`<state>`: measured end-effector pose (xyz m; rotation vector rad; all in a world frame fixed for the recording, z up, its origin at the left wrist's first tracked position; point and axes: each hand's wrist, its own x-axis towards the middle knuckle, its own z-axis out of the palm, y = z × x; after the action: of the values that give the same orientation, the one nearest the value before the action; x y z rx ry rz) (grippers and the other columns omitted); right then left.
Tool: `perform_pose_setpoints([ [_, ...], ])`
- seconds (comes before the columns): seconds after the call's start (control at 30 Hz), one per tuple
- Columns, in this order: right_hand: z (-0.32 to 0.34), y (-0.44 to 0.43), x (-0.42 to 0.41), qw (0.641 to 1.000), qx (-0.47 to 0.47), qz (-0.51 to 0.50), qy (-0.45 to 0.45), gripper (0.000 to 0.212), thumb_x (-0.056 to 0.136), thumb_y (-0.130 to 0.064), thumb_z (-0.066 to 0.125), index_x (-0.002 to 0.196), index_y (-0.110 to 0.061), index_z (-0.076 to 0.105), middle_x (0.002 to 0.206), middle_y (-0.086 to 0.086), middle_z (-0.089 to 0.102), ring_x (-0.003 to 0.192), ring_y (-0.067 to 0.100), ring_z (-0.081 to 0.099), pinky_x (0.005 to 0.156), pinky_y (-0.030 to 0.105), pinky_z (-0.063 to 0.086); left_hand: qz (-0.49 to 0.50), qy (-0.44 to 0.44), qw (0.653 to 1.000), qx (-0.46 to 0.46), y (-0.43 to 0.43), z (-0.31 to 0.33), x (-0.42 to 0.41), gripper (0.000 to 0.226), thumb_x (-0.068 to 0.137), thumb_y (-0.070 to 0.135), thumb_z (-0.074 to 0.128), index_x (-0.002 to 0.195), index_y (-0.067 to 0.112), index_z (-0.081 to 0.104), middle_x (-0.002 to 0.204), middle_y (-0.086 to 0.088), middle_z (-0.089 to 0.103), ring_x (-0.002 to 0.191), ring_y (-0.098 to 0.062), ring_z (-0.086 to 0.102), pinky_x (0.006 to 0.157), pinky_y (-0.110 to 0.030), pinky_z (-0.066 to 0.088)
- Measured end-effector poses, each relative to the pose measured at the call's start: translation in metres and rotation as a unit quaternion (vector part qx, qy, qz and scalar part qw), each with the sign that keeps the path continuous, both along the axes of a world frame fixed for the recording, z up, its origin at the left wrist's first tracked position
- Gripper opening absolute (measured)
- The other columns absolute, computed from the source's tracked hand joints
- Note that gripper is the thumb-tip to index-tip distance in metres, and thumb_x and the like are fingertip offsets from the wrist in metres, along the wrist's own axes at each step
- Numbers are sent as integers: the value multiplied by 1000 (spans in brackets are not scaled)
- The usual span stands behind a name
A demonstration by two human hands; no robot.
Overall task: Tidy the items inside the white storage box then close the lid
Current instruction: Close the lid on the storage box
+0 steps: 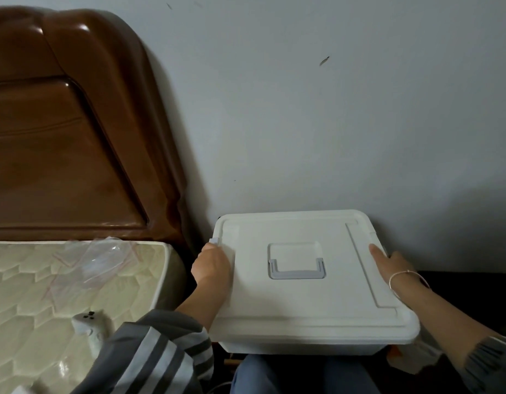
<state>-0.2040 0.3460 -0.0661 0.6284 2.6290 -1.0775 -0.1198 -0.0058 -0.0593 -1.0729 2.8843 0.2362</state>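
A: How far along?
B: The lid (303, 297) sits on the white storage box (274, 346), at five o'clock by the wall (331, 123); contents hidden.
A: The hands?
B: The left hand (210, 265) grips the lid's nine-o'clock edge at the latch (214, 240), the right hand (391, 263) the three-o'clock edge. Probably only latching remains.

**Domestic bedroom, seen from the bedside.** A glossy, carved headboard (61, 137) of brown wood stands against a plain, pale painted wall (331, 109) that bears a few small dark scuff marks. At the foot of the headboard lies a cream, quilted mattress (32, 308) with its stitched pattern showing. A crumpled clear plastic bag (101, 260) rests on the mattress near the headboard. Beside the bed, close to the wall, is a household white storage box (303, 349). Its lid (303, 302) is on and carries a grey fold-down handle (296, 270), an item typical of home storage.
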Motion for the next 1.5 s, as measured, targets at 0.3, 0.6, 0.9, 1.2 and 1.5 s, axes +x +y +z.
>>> perform_pose_setpoints([
  [0.3,8,2,2,994,89,19,54,61,86,-52,53,110,4,55,113,25,60,100,40,59,81,42,48,-95,-15,988,-125,-4,-7,10,35,97,4,33,128,11,49,111,-3,49,88,-18,64,55,-29,42],
  [0.6,9,-14,-1,960,266,77,46,50,99,-44,24,115,-1,45,115,24,61,106,37,59,82,41,44,-87,-15,988,-127,-3,-8,11,34,96,2,33,124,9,51,109,-3,48,84,-17,64,51,-28,38],
  [0.9,5,-20,-7,925,349,141,44,38,102,-30,19,111,-2,43,106,18,66,97,32,64,68,33,39,-70,-20,990,-120,-1,-9,11,30,96,4,36,122,7,50,106,-4,53,85,-18,65,52,-29,41],
  [1.2,13,-7,10,948,242,206,30,67,98,-51,22,150,-14,3,139,20,44,119,34,51,92,40,44,-44,120,990,61,-10,-2,19,29,102,33,26,95,11,44,74,-1,55,63,-20,56,50,-31,32],
  [1.5,13,22,56,974,-17,195,112,56,98,-14,44,149,-17,22,151,10,33,135,28,37,106,32,29,-79,258,890,368,-21,-22,74,19,102,24,39,110,12,52,103,-8,63,89,-17,59,72,-24,44],
])
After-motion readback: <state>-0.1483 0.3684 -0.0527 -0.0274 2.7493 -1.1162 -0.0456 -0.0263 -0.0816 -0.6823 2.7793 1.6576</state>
